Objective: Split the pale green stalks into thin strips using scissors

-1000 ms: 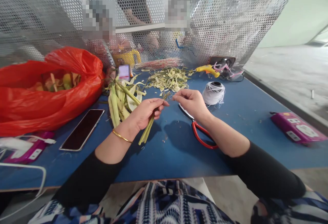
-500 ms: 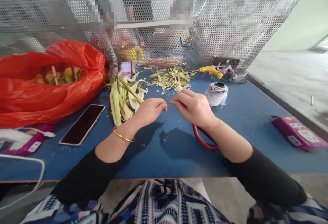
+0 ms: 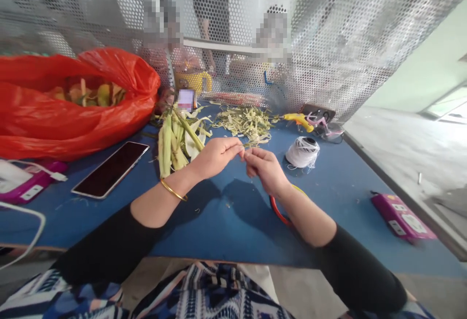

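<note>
My left hand [image 3: 219, 157] and my right hand [image 3: 265, 166] meet above the middle of the table, fingertips pinched and nearly touching. Both pinch a thin green strip [image 3: 250, 145], of which little shows because the fingers cover most of it. Just beyond the hands is a heap of pale green plant shreds [image 3: 244, 122]. Green corn husks and stalks [image 3: 166, 146] lie left of my left hand. Under my right forearm rests a red-handled tool [image 3: 279, 211], partly hidden. A spool of white thread [image 3: 302, 152] stands right of my right hand.
On the left are a red plastic bag [image 3: 73, 136] of plant pieces, a phone [image 3: 111, 169] and a purple power strip [image 3: 32, 190]. A yellow glue gun [image 3: 299, 120] lies at the back; another purple power strip [image 3: 401, 219] is at right. Behind a perforated screen [image 3: 328, 66] are people.
My hands have come closer together, and my right hand has lowered and turned, its fingers curled more. The view has shifted slightly.
</note>
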{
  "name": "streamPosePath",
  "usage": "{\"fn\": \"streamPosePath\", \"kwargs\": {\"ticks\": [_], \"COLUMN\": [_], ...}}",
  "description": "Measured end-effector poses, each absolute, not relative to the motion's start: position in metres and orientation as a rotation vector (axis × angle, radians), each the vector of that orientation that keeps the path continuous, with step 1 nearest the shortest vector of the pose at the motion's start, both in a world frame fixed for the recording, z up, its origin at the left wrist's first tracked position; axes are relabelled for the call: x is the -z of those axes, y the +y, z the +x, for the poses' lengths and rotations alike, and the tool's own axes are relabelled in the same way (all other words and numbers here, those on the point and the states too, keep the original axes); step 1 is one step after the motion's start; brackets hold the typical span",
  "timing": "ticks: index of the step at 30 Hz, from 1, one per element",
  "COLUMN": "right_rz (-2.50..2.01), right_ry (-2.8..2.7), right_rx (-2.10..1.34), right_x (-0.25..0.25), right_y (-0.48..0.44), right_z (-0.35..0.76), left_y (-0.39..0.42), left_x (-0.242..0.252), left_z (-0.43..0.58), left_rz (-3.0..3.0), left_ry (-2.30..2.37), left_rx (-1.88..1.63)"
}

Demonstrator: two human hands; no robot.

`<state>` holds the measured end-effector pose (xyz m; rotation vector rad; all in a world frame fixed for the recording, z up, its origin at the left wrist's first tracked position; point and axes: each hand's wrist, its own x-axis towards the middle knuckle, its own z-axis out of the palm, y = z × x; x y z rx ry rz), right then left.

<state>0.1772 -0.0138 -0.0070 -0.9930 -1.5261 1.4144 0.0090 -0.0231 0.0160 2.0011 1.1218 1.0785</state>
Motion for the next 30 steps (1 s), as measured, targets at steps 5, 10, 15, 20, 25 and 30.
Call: {"fn": "streamPosePath", "kwargs": {"ticks": [5,10,15,20,25,30], "right_rz": [-1.109,-0.944,-0.874,-0.913,-1.006,-1.065], "right_ry": [-1.797,-2.166,-2.317,-2.238,-1.988,-1.681], "right_rx": [-0.800,-0.148,0.200,0.090,-0.537,-1.252], "right_x": [0.010,0.010,0.009,-0.005,-0.015,0.002], "right_y": [-0.026,-0.032,-0.037,-0.032,-0.008,0.007], "right_z": [0.173,0.177,0.180,0.189,0.202,0.198], "left_y": [-0.019,-0.017,-0.017,-0.019,-0.023,-0.023], "left_x": [-0.012,-0.007,-0.004,0.000,-0.001,-0.009], "left_z": [0.010,0.012,0.011,0.012,0.012,0.011], "left_rz": [2.002,2.073,2.296,2.531,2.579,2.361], "left_ry": [1.335,1.492,1.583,1.462,1.063,1.100], "left_rx": [-1.159,-1.056,-0.893,-0.745,-0.754,-1.000]}}
